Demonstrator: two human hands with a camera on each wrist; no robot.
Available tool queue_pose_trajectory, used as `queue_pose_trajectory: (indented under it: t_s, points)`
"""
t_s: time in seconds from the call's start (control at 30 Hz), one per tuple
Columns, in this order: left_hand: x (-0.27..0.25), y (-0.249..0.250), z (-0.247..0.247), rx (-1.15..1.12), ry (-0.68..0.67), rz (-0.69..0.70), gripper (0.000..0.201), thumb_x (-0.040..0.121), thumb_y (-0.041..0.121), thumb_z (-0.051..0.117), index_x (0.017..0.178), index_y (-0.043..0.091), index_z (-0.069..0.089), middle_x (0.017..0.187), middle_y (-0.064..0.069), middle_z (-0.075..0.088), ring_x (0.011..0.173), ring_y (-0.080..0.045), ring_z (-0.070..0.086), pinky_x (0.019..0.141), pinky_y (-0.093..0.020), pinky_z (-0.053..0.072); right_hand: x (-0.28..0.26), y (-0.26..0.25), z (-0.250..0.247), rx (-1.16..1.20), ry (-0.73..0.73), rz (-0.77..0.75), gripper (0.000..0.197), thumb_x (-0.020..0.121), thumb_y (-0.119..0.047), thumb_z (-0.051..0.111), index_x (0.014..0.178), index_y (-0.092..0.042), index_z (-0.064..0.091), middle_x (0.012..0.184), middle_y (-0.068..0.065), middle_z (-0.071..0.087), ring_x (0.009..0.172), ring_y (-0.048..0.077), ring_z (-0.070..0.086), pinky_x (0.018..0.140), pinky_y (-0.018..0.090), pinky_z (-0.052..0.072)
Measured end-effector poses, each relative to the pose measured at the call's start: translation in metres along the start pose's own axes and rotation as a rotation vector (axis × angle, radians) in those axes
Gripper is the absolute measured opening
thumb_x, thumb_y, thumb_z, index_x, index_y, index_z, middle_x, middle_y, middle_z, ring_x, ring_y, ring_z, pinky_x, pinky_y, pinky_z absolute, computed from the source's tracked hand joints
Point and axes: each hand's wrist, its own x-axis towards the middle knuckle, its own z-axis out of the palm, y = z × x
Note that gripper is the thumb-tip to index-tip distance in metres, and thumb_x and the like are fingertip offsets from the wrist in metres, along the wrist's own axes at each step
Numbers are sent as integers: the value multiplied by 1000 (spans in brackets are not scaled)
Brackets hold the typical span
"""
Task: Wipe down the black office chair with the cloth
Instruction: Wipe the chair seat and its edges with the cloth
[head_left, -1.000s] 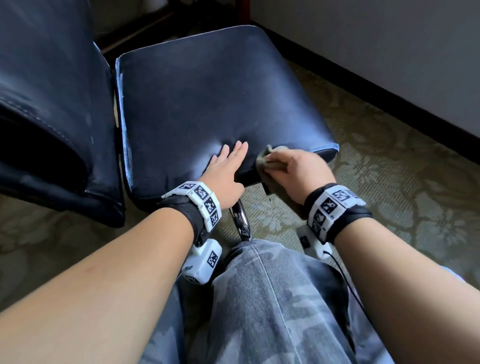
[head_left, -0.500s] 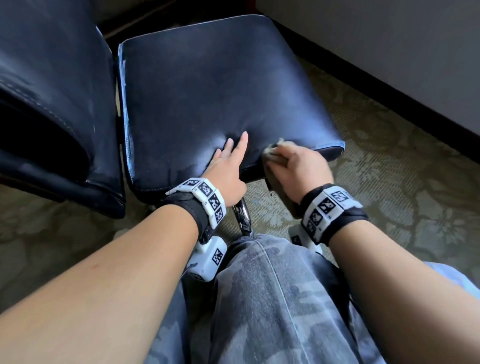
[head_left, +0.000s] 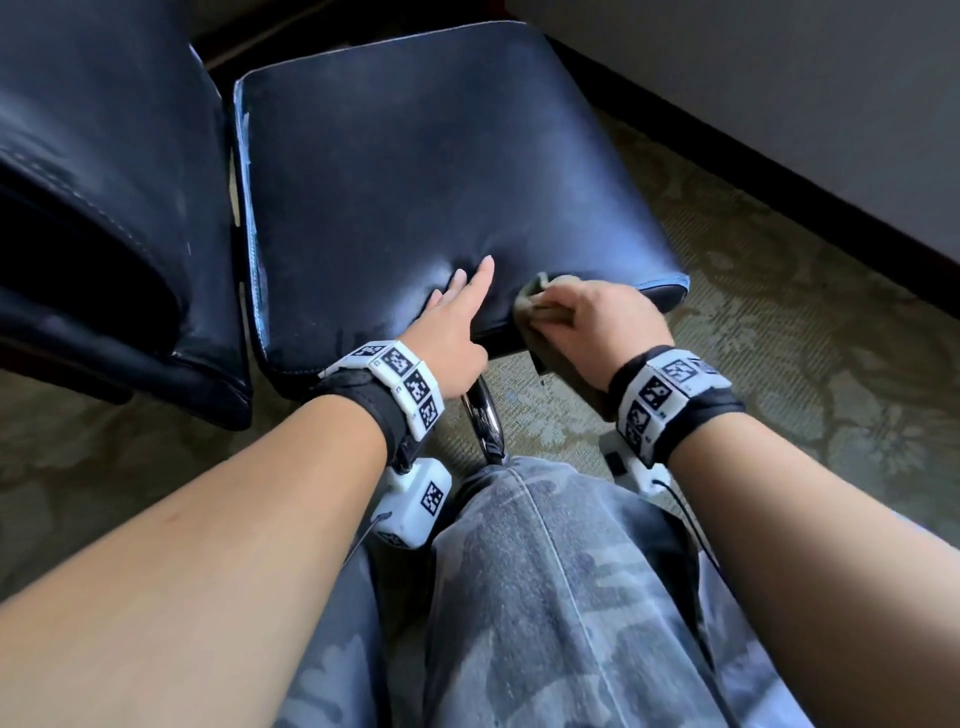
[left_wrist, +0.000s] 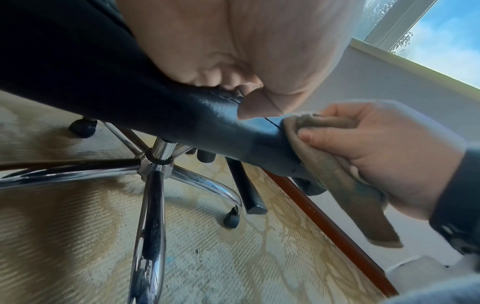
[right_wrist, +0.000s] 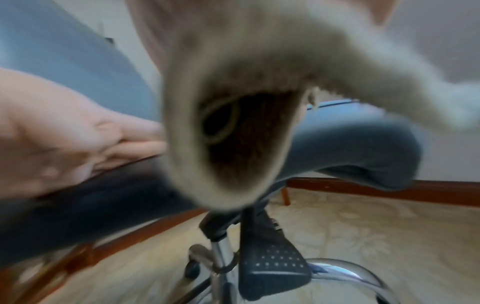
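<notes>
Draping over the seat (head_left: 415, 171) front edge, cloth (left_wrist: 335, 170) in right hand (head_left: 597, 327), tail downward.

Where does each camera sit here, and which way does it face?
Head: above, looking down at the seat; both forearms, left hand, right hand and knee show.
Left wrist: below the seat edge, facing the chrome base; its palm shows.
Right wrist: low, facing the cloth, mostly blocked by it.
Shared: every view shows the cloth and seat.

Right hand (head_left: 597, 322) and cloth (head_left: 540, 306) — now further right along seat edge (head_left: 660, 285)
</notes>
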Motion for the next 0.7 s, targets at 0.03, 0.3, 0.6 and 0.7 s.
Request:
queue_pose_trajectory:
  t_s: [0.03, 0.3, 0.6, 0.7]
  points:
    - [0, 0, 0, -8, 5, 3, 98, 93, -2, 44, 166, 43, -5, 176, 2, -6, 163, -26, -4, 126, -32, 7, -2, 8, -4, -11, 46, 89, 23, 91, -42, 68, 101, -22, 73, 95, 5, 75, 91, 34, 69, 76, 36, 54]
    - [0, -2, 1, -7, 0, -10, 98, 93, 5, 49, 166, 43, -6, 176, -2, -7, 163, -30, -5, 128, -36, 5, 0, -16, 2, -17, -30, -48, 23, 93, -42, 66, 99, -21, 73, 91, 4, 75, 87, 32, 70, 73, 33, 52]
    - [-2, 0, -1, -13, 7, -7, 99, 93, 0, 46, 166, 44, -5, 176, 2, -5, 163, -26, -3, 128, -35, 6, 0, -24, 9, -10, 22, -65, 24, 93, -41, 57, 94, -20, 69, 91, 5, 73, 85, 34, 68, 71, 37, 54]
    - [0, 0, -1, -18, 20, 9, 99, 93, 1, 45, 165, 45, -5, 176, 4, -5, 163, -24, -3, 127, -35, 9, -1, 1, -2, -29, 122, 152, 24, 94, -40, 63, 97, -17, 68, 93, 10, 73, 88, 37, 67, 73, 39, 53]
